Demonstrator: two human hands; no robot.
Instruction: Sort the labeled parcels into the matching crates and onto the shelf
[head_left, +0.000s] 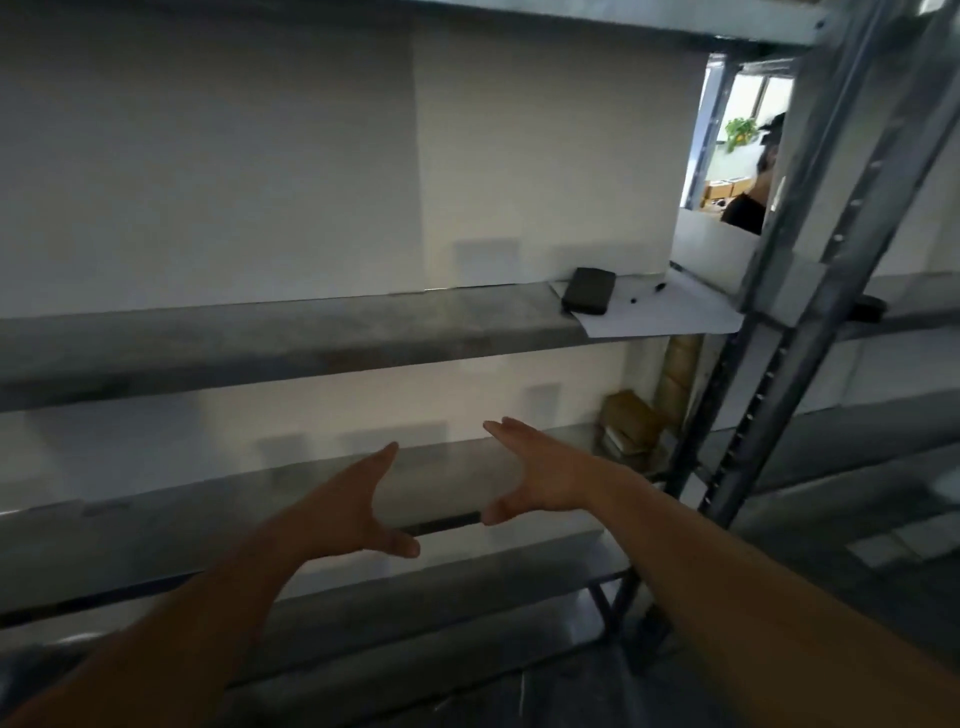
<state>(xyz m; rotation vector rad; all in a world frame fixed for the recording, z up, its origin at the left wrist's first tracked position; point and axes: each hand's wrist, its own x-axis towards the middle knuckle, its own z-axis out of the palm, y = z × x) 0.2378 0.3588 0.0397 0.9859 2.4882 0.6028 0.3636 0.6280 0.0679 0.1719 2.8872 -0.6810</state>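
Grey galvanised steel shelving unit (291, 338) filled the view, with both arms reaching toward its lower metal shelf board (130, 540). That board looked bare in front of the hands; no labelled parcel or crate was in view, so I couldn't tell where the parcels were or how many were sorted. Brown cardboard boxes (631, 418) sat at the far right end of the lower level, possibly shelved parcels; labels unreadable. White paper sheet (660, 312) lay on the upper board, flat black rectangular case (588, 297) resting on it. Left hand (358, 506) and right hand (540, 480) were spread, palms facing, holding nothing. Judgement: hands empty between parcels, sorting progress unclear.
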